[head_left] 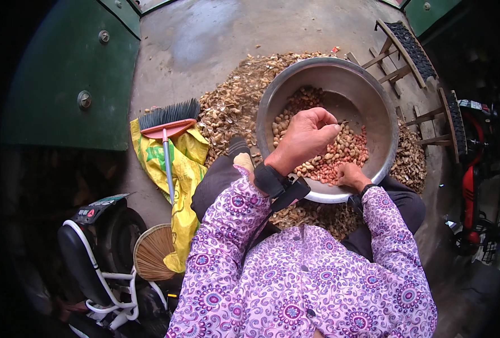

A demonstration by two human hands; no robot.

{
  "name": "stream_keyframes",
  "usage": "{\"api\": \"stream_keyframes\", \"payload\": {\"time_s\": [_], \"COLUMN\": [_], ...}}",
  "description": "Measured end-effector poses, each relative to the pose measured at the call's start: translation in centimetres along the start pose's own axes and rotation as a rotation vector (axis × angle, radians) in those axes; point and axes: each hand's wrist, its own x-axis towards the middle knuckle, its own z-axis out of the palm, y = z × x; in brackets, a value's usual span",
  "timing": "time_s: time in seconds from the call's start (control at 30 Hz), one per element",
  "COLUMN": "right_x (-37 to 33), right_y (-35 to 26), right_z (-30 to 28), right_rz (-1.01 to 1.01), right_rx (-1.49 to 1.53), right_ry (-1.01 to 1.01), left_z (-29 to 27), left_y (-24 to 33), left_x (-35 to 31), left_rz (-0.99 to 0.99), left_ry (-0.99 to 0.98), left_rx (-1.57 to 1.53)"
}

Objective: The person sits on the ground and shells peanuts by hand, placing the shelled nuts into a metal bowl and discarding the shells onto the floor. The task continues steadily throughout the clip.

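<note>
While the left hand hangs over the metal basin, thumb and forefinger curled, tips close together, can't tell if that grip has anything. Right hand is low at the basin's near right side, fingers curled in beside the pink peanuts; fingertips hidden, can't tell that grip either. All peanuts sit inside the basin: pale ones left and middle, pink near and right, dark ones far left. Shells heap around it on the floor.
</note>
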Motion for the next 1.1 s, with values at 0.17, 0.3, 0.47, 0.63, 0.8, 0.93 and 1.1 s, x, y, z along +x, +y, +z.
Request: {"api": "stream_keyframes", "payload": {"time_s": [0.17,0.3,0.47,0.63,0.8,0.93,1.1], "right_x": [-0.7,-0.2,1.6,1.9,2.9,3.5,2.8], "right_y": [0.6,0.9,0.6,-1.4,-0.4,1.6,2.7], "right_z": [-0.2,-0.4,1.2,1.5,1.4,2.5,0.4], "right_rz": [0.129,0.072,-0.013,0.105,0.147,0.196,0.112], "right_rx": [0.256,0.099,-0.253,-0.326,-0.327,-0.217,0.144], "right_ry": [0.113,0.187,0.502,0.405,0.317,0.367,0.524], "left_z": [0.2,0.4,0.2,-0.7,-0.8,-0.4,-0.4], "left_y": [-0.5,-0.3,-0.2,-0.2,0.0,0.3,0.2], "left_x": [-0.1,-0.4,-0.4,-0.8,-0.8,-0.7,-0.7], "left_rz": [0.010,0.030,0.018,0.031,-0.005,0.030,0.027], "left_ry": [-0.034,-0.020,-0.007,0.030,0.022,0.023,-0.010], "left_rx": [0.013,0.083,0.079,0.126,0.088,0.130,0.091]}}
